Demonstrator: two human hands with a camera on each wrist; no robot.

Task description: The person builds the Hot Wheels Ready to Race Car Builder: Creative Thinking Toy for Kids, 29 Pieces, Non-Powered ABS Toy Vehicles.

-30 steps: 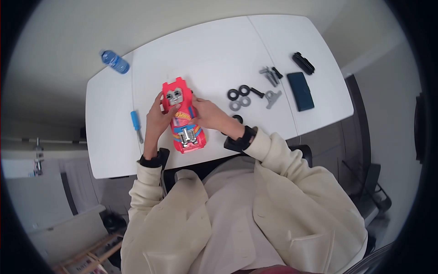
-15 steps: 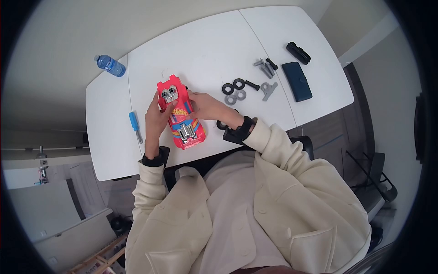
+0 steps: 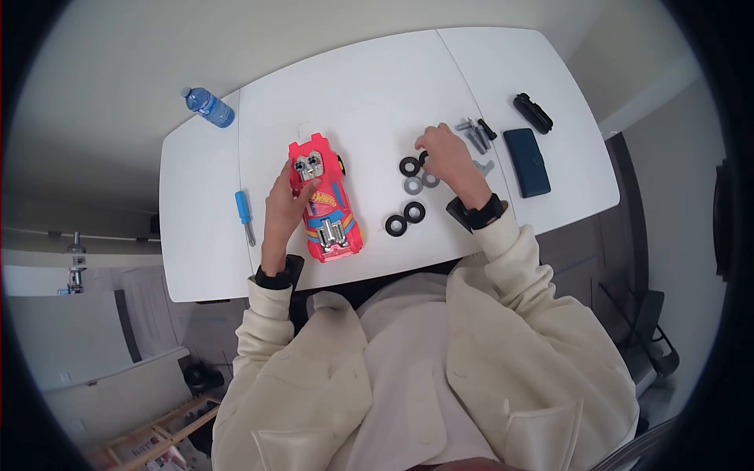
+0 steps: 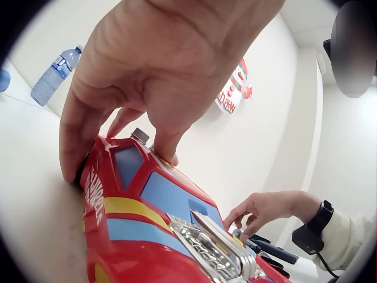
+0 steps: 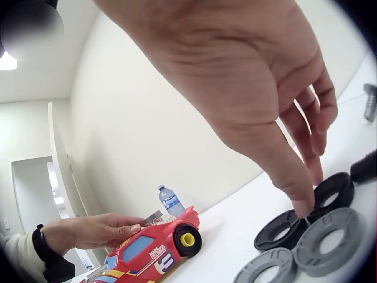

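On car [image 5: 144, 247], right wrist only: "3" [image 5: 164, 263]

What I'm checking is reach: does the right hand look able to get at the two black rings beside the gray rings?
Probably yes: the right hand hangs close over those black rings, appears to hold nothing, and nothing visibly blocks its way; the gray rings lie beside them.

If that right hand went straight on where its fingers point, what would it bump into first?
The right hand would probably meet the black ring nearest the black peg; it looks very close, though depth is unclear.
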